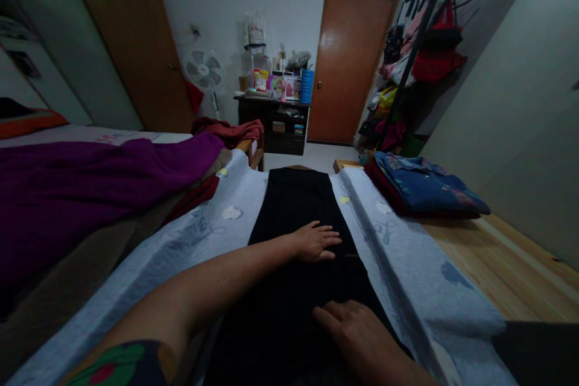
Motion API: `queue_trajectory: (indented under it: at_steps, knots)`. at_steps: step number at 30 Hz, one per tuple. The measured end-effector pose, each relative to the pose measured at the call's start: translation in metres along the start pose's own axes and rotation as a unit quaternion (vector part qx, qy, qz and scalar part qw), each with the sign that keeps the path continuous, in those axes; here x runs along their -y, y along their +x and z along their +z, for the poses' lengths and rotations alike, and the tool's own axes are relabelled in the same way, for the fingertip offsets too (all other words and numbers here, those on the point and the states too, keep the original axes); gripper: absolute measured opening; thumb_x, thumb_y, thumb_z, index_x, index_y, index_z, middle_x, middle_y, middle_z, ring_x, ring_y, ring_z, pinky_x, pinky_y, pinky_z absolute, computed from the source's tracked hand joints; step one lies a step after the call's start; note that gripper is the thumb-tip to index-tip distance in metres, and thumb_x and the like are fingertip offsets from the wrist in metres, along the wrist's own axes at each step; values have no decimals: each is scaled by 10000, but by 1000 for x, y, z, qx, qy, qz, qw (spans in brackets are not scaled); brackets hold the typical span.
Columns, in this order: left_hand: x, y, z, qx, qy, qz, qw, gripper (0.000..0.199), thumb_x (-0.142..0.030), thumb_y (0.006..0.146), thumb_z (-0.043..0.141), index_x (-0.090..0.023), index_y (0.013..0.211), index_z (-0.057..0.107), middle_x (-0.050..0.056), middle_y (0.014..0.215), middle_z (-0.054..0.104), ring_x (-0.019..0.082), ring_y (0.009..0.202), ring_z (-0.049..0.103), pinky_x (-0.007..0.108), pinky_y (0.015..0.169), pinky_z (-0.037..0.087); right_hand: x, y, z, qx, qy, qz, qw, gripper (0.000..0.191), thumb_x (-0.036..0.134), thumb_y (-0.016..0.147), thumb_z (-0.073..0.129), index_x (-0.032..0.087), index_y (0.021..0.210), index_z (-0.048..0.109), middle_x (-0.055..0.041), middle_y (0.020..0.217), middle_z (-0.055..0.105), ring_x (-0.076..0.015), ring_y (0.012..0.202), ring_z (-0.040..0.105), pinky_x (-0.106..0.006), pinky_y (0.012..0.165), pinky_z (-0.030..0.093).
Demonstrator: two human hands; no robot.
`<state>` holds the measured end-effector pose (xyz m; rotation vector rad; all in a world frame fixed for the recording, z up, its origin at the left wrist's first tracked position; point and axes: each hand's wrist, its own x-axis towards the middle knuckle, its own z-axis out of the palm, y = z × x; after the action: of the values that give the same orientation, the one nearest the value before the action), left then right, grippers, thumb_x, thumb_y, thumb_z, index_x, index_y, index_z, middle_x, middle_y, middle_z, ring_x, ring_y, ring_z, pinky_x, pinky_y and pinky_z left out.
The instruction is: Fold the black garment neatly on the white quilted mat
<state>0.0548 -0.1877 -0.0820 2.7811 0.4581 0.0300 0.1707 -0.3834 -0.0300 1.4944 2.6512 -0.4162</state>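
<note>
A black garment point(298, 199) lies spread lengthwise over a light blue printed cloth point(239, 211); its exact kind does not show. My left hand point(316, 242) rests palm down on the middle of the garment, fingers stretched and spread. Nearer to me, my right hand point(353, 329) lies on the garment's right part, its fingers loosely bent and pointing left. I see nothing held in either hand. The near end of the garment runs out of view at the bottom.
Folded clothes, a blue denim piece point(420, 184) on top, sit on a wooden surface point(479, 259) at right. Purple cloth point(113, 175) covers the left side. Farther back are a fan point(203, 69), a dark shelf point(284, 126), a door point(350, 66) and hanging bags point(436, 63).
</note>
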Motion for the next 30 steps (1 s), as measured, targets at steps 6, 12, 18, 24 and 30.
queue_trajectory:
  at_steps: [6,12,18,24,30]
  knots:
    - [7,3,11,-16,-2,12,1000,606,-545,910,389,-241,1431,333,92,1509,324,281,1417,187,574,1104,117,-5,3,3,7,2,5,1000,345,120,760,501,240,1072,587,-26,966,673,-180,789,619,-268,651,346]
    - [16,-15,3,-66,-38,-17,997,799,-496,799,601,-236,1465,243,116,1558,174,286,1423,162,522,1114,174,-9,4,-9,-3,9,9,1000,353,88,768,471,240,1063,592,-26,952,673,-160,757,615,-254,628,341]
    - [45,-55,-13,-64,-122,-83,987,515,-342,785,633,-225,1276,527,97,1420,466,258,1328,389,433,1086,287,-9,4,-35,18,22,14,999,455,84,699,504,243,1118,584,-33,990,670,-185,796,628,-258,641,371]
    - [61,-79,-16,-86,-340,-148,925,462,-343,754,647,-219,1198,610,59,1330,565,237,1243,494,374,1060,341,-7,6,-77,-20,44,19,999,493,78,730,473,235,1188,565,-52,1019,665,-170,866,622,-251,725,407]
    - [45,-87,-35,-222,-600,-252,726,260,-185,639,756,-167,895,720,8,958,716,269,1023,614,361,931,459,-20,28,-126,-47,46,-13,998,387,165,817,518,232,1196,561,-48,1007,671,-157,840,626,-235,695,414]
